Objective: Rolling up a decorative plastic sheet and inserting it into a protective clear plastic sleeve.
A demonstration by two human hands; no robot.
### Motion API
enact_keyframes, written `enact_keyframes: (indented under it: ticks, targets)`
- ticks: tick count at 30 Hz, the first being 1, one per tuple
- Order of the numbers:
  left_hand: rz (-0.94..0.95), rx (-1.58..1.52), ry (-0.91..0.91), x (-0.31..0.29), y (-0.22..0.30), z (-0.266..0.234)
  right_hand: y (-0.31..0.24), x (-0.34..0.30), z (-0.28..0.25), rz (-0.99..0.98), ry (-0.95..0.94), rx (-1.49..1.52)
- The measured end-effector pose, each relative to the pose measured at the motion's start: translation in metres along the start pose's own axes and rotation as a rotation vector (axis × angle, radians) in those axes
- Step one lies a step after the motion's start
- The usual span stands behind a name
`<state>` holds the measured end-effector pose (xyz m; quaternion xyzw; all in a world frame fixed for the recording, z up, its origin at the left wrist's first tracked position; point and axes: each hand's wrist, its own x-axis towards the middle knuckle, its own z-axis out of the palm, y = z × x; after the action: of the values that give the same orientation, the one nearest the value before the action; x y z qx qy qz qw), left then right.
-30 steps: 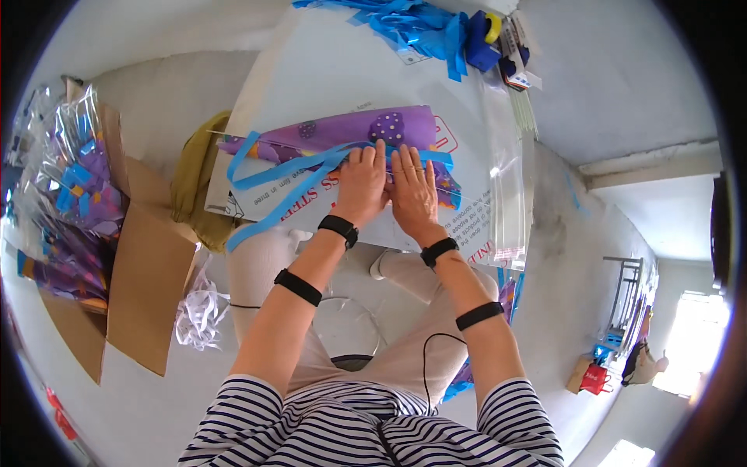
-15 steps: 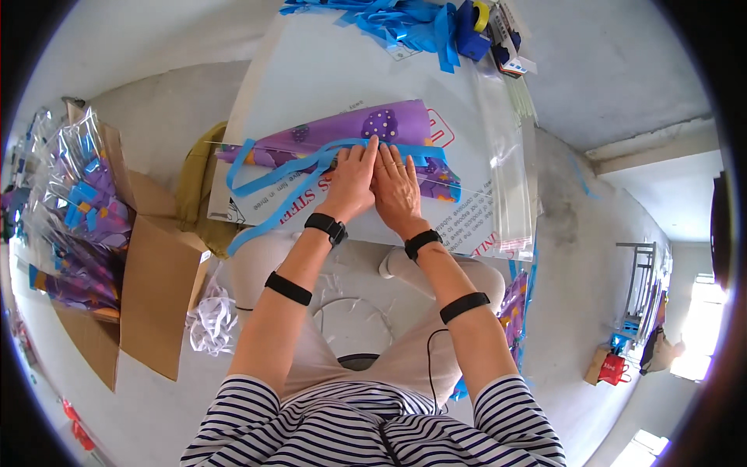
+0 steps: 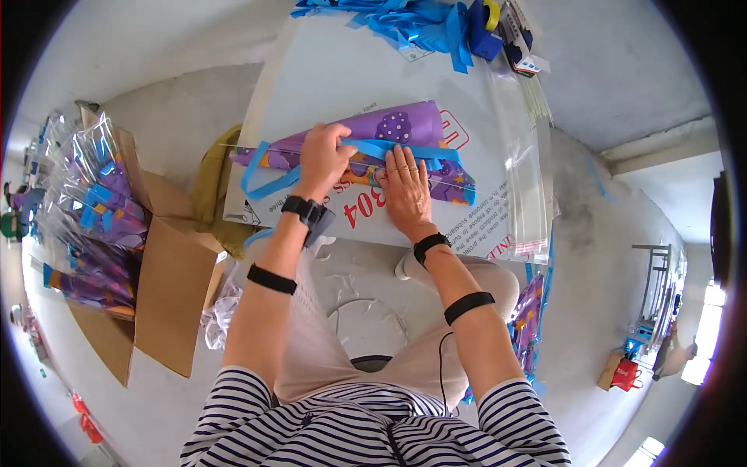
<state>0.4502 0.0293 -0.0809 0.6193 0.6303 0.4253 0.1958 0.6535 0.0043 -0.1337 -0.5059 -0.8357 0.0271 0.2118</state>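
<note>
Purple patterned sheet (image 3: 367, 124) lies folded up long and thin under the two hands, on top of a pale board (image 3: 311, 78) with red and black print on it. It has dark spots and bits of orange, and it pokes out past both hands, to the left and to the right. Blue ribbon (image 3: 436, 152) runs along it, going under the right hand's fingers and making a loop to the left of the left hand. The left hand (image 3: 320, 162) is bent up at the ribbon, with its fingers curled in, but I cannot tell if they are pinching it. The right hand (image 3: 407, 191) is spread flat and presses down on the sheet and the ribbon. Past both hands, at the far end of the board, is a messy heap of blue strips (image 3: 405, 23), and just to its right is a blue holder (image 3: 484, 43) with a yellow ring (image 3: 492, 14). To the right of the right hand lie some clear bags (image 3: 523, 194). Well off to the left of the left hand, a brown box (image 3: 175, 296) holds shiny purple bundles (image 3: 101, 218).
</note>
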Motion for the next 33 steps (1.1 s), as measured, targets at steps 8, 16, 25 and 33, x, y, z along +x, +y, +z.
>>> enact_keyframes:
  ticks: [8, 16, 25, 33]
  targets:
    - [-0.152, 0.394, -0.392, 0.040, 0.002, 0.020, 0.002, -0.002, 0.003, -0.004, 0.034, -0.025]
    - [-0.274, -0.022, -0.531, 0.052, -0.023, 0.006, -0.002, 0.000, -0.001, 0.008, -0.006, 0.003]
    - [-0.401, 0.014, -0.630, 0.062, -0.024, -0.035, -0.001, -0.001, 0.003, 0.009, -0.005, -0.007]
    - [-0.556, 0.023, -0.803, 0.064, -0.036, -0.093, 0.002, -0.002, 0.005, 0.013, 0.006, -0.003]
